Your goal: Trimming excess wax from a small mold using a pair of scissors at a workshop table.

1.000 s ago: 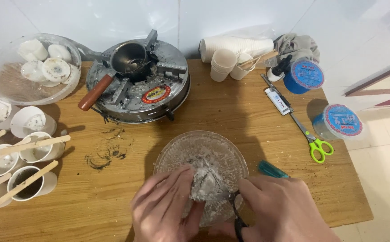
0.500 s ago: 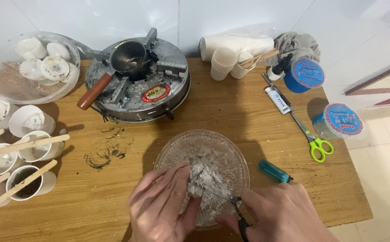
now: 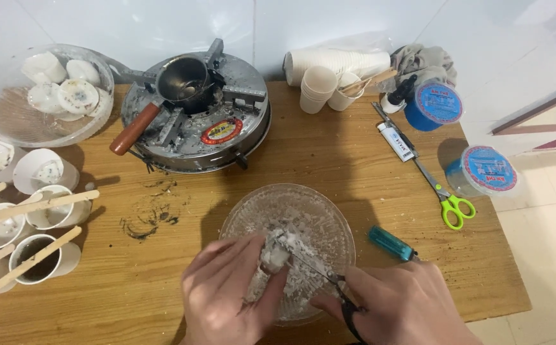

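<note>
A clear glass bowl stands near the table's front edge, dusted with white crumbs. My left hand reaches in from the near side and grips a white waxy lump over the bowl. My right hand holds black-handled scissors; their blades point left and touch the lump. White flakes lie in the bowl below the lump.
A round metal hotplate with a small pot sits behind. Paper cups with wooden sticks line the left edge, a glass bowl of white pieces far left. Green scissors, a teal lighter, blue tins and stacked cups lie right.
Both hands shifted slightly right over the bowl. The lump has turned in my left hand and the scissor blades now reach further into it.
</note>
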